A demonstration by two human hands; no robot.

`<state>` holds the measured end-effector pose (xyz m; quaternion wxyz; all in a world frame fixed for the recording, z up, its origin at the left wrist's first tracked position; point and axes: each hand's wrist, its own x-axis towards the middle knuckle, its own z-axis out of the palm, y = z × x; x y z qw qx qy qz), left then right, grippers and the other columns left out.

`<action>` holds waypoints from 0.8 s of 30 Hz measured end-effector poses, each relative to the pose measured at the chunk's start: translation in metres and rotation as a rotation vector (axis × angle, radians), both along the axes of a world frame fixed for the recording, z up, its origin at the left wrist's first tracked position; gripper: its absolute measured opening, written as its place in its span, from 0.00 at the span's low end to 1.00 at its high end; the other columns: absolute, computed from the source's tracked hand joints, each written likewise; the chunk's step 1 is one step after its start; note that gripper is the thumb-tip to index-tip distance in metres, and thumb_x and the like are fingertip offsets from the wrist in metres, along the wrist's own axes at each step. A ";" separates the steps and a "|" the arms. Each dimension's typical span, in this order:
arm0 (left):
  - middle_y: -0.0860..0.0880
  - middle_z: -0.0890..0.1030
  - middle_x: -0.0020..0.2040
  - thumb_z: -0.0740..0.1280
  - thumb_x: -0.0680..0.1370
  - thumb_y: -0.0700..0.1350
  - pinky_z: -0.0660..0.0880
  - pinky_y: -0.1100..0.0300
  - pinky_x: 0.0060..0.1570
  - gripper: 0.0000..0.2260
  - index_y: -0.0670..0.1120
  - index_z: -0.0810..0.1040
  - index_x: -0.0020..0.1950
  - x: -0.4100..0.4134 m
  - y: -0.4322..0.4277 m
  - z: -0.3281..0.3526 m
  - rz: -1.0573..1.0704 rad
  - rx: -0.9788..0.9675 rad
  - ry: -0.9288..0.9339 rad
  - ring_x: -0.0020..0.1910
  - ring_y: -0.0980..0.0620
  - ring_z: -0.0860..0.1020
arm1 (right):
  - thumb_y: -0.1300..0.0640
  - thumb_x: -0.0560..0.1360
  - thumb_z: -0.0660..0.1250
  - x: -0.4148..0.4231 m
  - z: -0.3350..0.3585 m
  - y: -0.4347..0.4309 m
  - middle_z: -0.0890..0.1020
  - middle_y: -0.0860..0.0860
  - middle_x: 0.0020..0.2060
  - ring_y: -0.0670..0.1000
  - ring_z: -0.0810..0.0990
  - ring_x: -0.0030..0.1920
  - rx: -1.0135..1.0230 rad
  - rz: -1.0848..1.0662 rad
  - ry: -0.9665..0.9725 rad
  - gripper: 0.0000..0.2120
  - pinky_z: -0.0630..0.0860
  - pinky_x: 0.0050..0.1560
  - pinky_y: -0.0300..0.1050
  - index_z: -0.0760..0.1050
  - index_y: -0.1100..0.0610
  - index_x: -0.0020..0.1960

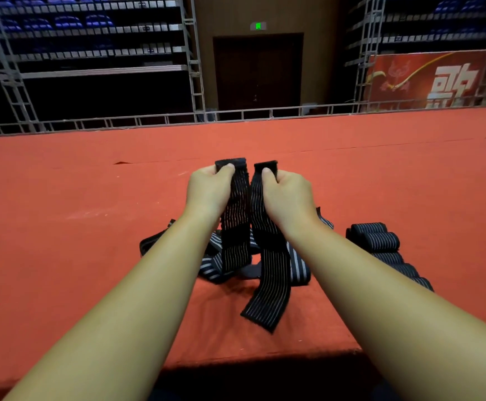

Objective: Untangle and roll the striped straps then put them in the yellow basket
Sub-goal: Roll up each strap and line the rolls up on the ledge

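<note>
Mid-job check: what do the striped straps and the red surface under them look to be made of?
Striped straps: likely woven elastic fabric, matte black with thin white lines; they hang limp and fold softly. Red surface: probably felt-like carpet or cloth, matte, with pale scuffs and a faint seam; the exact fibre cannot be told.

Tangled strap pile under forearms; rolled straps at right; red carpet free leftward.
</note>
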<state>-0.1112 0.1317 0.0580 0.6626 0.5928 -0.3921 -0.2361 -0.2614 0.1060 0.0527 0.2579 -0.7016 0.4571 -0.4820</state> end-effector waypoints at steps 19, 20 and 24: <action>0.43 0.90 0.47 0.69 0.84 0.43 0.83 0.50 0.51 0.08 0.43 0.88 0.53 -0.022 0.016 -0.027 -0.142 -0.036 0.060 0.44 0.47 0.88 | 0.50 0.78 0.77 0.006 -0.040 0.000 0.85 0.47 0.50 0.49 0.86 0.52 0.170 0.153 -0.395 0.13 0.83 0.59 0.55 0.80 0.48 0.60; 0.43 0.90 0.46 0.69 0.84 0.43 0.84 0.50 0.51 0.08 0.43 0.88 0.52 -0.022 0.015 -0.029 -0.139 -0.028 0.064 0.44 0.47 0.88 | 0.50 0.78 0.78 0.006 -0.043 -0.002 0.84 0.48 0.51 0.50 0.86 0.52 0.198 0.160 -0.391 0.14 0.83 0.59 0.54 0.80 0.49 0.61; 0.45 0.90 0.47 0.69 0.84 0.46 0.84 0.42 0.57 0.09 0.47 0.88 0.50 -0.019 0.009 -0.039 -0.091 -0.008 0.070 0.51 0.43 0.89 | 0.47 0.78 0.78 0.003 -0.050 -0.009 0.85 0.49 0.51 0.51 0.86 0.51 0.267 0.175 -0.312 0.16 0.84 0.56 0.53 0.80 0.52 0.61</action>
